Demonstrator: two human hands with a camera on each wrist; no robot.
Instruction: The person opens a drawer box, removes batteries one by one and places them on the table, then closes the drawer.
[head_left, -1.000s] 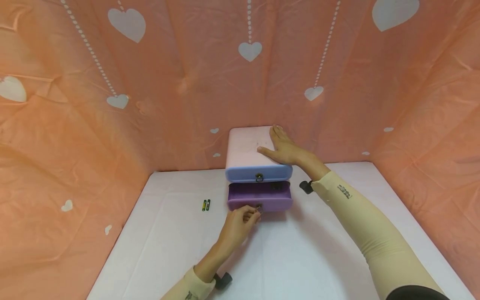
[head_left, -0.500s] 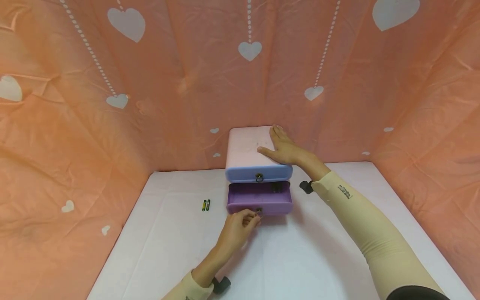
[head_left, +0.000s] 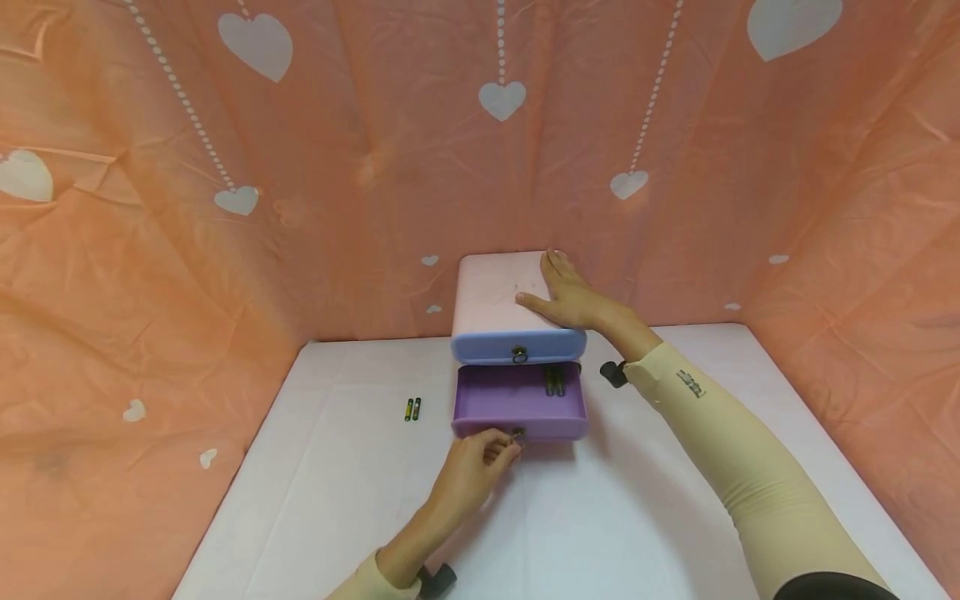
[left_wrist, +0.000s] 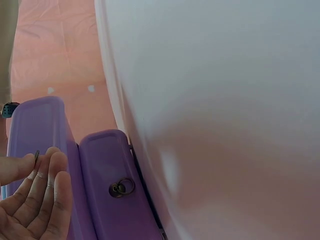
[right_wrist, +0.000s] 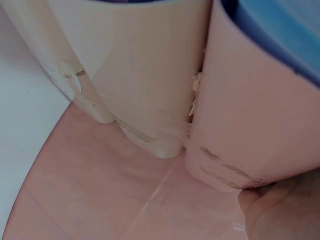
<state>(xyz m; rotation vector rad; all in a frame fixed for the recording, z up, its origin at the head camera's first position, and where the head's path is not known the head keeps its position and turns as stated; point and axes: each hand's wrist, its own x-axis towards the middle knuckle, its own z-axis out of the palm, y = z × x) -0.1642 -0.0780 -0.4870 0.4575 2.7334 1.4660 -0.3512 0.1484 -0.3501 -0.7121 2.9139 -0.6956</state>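
Observation:
A small drawer cabinet (head_left: 491, 292) with a pink top stands at the back of the table. Its purple drawer (head_left: 558, 429) is pulled well out, below the closed blue drawer (head_left: 480, 348). My left hand (head_left: 467, 477) pinches the purple drawer's ring pull (left_wrist: 37, 156) between thumb and finger. Spread over the right side of the pink top, my right hand (head_left: 567, 297) rests with straight fingers. Two batteries (head_left: 554, 382) lie side by side inside the purple drawer, towards its back right. Two more batteries (head_left: 412, 409) are on the table left of the cabinet.
In the left wrist view, a lower purple drawer (left_wrist: 107, 155) with its own ring stays closed under the pulled one. A white cloth covers the table (head_left: 337, 467). An orange curtain (head_left: 375, 208) with white hearts hangs close behind the cabinet and at both sides.
My left hand has drawn the purple drawer further out towards me, so the batteries inside show more fully. The right hand has stayed put on the cabinet top.

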